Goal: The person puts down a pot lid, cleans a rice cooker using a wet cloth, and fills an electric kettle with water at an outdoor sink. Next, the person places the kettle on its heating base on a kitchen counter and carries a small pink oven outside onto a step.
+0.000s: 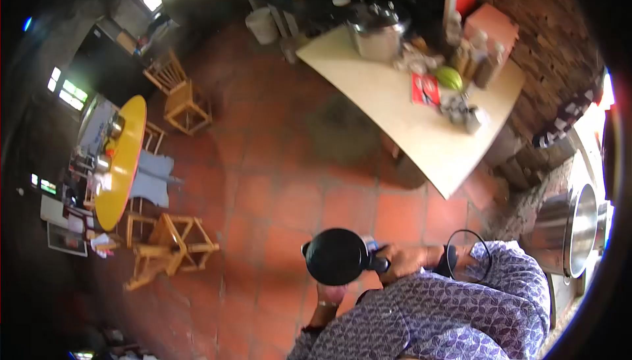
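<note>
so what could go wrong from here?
1. Drop: the right hand grips the handle of the black handled vessel, seemingly out over the tile floor; a slip could send it down.
2. Burn or spill: the left hand is close by the vessel. Contents and heat can't be seen, so a tilt might be risky.
3. Bump: the table has a pointed near corner that could catch someone walking past.

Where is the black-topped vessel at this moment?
In the head view, the black-topped vessel is below and slightly right of centre, its handle in the right hand, the left hand just below.
</note>
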The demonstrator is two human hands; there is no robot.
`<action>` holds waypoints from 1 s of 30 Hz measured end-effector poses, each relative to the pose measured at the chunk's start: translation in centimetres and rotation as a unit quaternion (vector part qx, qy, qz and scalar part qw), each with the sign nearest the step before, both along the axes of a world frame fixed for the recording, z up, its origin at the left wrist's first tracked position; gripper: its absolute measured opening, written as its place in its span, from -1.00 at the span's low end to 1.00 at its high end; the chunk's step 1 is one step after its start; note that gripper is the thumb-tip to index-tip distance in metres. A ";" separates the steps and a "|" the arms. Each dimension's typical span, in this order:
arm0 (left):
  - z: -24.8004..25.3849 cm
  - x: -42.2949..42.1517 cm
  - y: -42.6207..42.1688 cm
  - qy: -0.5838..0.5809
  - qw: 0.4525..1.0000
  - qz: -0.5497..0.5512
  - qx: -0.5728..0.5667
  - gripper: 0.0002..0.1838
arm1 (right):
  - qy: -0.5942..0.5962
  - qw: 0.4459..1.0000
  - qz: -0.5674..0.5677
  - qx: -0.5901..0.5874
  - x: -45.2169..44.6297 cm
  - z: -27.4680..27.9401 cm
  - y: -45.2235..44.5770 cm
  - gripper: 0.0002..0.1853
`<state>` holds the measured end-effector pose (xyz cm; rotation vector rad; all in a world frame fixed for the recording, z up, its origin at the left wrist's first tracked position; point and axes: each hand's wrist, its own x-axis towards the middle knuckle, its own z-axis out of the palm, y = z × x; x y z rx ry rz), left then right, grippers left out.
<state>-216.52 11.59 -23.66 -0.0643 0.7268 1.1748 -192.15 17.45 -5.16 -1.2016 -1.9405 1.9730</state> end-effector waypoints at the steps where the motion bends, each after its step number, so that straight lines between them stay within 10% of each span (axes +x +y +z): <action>1: 0.0 -0.8 3.7 -0.006 1.000 -0.004 0.011 -0.57 | 0.000 0.999 -0.014 0.046 -0.8 1.2 2.5 -0.76; 4: 6.4 -2.1 10.7 0.177 0.968 -0.108 0.139 -0.49 | 0.005 0.998 0.006 0.059 -2.8 1.1 9.7 -0.72; 7: 4.3 -5.6 19.0 -0.082 0.996 -0.028 -0.003 -0.49 | -0.025 0.995 -0.004 -0.098 -5.9 2.5 18.1 -0.68; 11: 4.9 -9.6 30.4 -0.033 0.998 -0.051 0.015 -0.49 | -0.072 0.995 -0.045 -0.046 -9.6 2.8 27.8 -0.67; 12: 3.9 -11.9 32.9 0.330 0.897 -0.164 0.243 -0.52 | -0.077 0.995 -0.065 -0.021 -10.8 3.5 30.0 -0.68; 13: 2.6 -12.9 36.5 0.612 0.613 -0.234 0.441 -0.54 | -0.091 0.992 -0.084 0.016 -11.2 4.2 32.6 -0.68; 14: 0.3 -13.5 39.4 0.605 0.618 -0.235 0.444 -0.54 | -0.067 0.992 -0.100 0.038 -11.9 3.2 35.0 -0.69; 16: 0.1 -15.0 45.7 0.414 0.843 -0.257 0.228 -0.53 | -0.051 0.990 -0.134 0.008 -12.5 4.3 39.4 -0.69; 21: 7.0 -14.4 59.8 0.589 0.581 -0.289 0.482 -0.62 | -0.006 0.971 -0.235 0.044 -14.1 4.3 47.5 -0.74; 22: 8.0 -13.3 62.8 0.324 0.848 -0.258 0.331 -0.55 | -0.028 0.971 -0.234 0.033 -13.8 4.5 49.2 -0.78; 23: 9.2 -12.1 65.7 0.012 0.976 -0.188 0.113 -0.47 | -0.029 0.967 -0.251 0.031 -13.7 4.4 51.0 -0.78; 30: 10.4 -8.7 81.8 0.026 0.950 -0.250 0.184 -0.51 | -0.070 0.944 -0.308 0.101 -11.3 7.1 63.8 -0.74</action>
